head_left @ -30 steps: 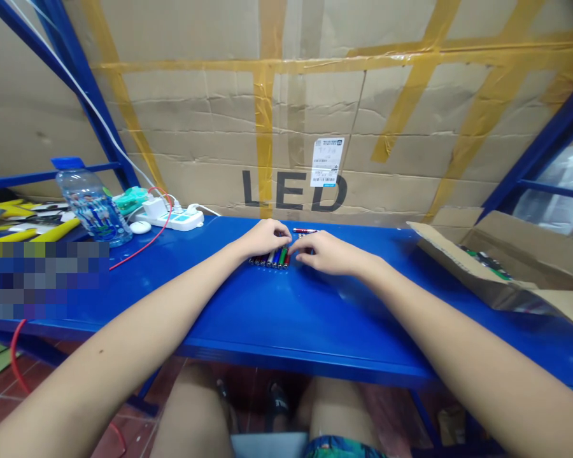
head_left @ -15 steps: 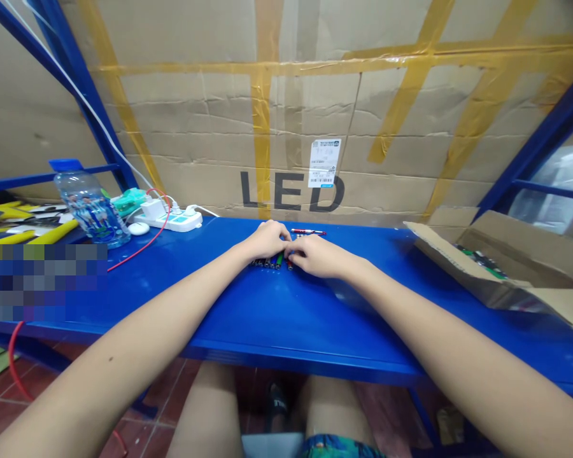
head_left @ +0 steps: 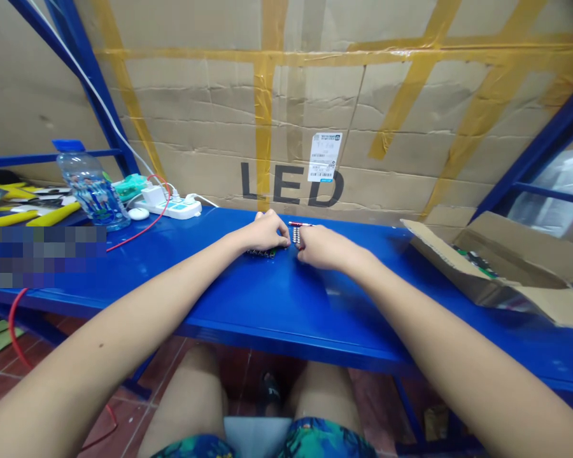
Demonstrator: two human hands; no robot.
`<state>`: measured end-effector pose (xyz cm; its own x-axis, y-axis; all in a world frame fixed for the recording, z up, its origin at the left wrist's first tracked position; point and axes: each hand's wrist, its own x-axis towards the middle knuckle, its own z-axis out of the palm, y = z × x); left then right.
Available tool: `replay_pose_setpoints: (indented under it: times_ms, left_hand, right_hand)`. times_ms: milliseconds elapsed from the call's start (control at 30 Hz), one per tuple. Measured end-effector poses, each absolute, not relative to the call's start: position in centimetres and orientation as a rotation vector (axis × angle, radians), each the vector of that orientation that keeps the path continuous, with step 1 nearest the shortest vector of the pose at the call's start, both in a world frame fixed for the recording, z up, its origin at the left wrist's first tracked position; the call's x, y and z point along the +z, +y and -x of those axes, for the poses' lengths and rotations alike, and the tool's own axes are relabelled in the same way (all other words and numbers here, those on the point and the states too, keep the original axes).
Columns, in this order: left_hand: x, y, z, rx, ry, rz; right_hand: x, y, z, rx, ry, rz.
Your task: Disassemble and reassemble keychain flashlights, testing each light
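Note:
My left hand [head_left: 268,230] rests over a row of slim dark pen-like tubes [head_left: 261,253] on the blue table. Its fingers are bent and pressed together at the tips; whatever lies between them is hidden. Just to the right, my right hand [head_left: 319,247] is curled closed, knuckles up, its fingertips turned down and mostly out of sight. Close against its fingers stands a short column of small silvery pieces [head_left: 296,235], too small to name. Behind them lies a red pen-like tube [head_left: 300,224], partly covered by the right hand.
An open cardboard box [head_left: 487,280] with small green and dark items stands at right. At left are a water bottle [head_left: 93,187], a white power strip [head_left: 179,207], a red cable [head_left: 138,234] and yellow-handled tools [head_left: 33,213]. A large carton [head_left: 210,114] closes off the back.
My right hand has drawn slightly away from the left, uncovering more silvery pieces. The red-tipped tube by its fingers is out of sight. The camera view has shifted a little.

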<state>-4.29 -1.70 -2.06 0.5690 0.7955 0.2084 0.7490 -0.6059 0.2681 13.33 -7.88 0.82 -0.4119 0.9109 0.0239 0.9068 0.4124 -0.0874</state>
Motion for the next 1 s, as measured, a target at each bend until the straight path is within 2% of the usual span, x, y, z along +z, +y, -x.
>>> replay_pose_setpoints:
  times_ms: [133, 233, 500, 1000]
  left_hand:
    - [-1.7, -2.6, 3.8, 0.555, 1.275, -2.746]
    - [-1.5, -3.0, 3.1, 0.597, 1.219, -2.908]
    - [-2.0, -2.4, 2.0, 0.365, 1.078, -3.077]
    - [-2.2, -2.4, 1.0, 0.272, 0.980, -3.097]
  right_hand:
    - [2.3, -7.2, -16.8, 0.086, -2.235, 1.670]
    - [2.2, -6.5, -19.5, 0.203, -2.145, 1.656]
    - [0.9, -5.8, -21.4, 0.179, -2.183, 1.597]
    - [-0.3, -5.7, -20.9, 0.130, -2.210, 1.493]
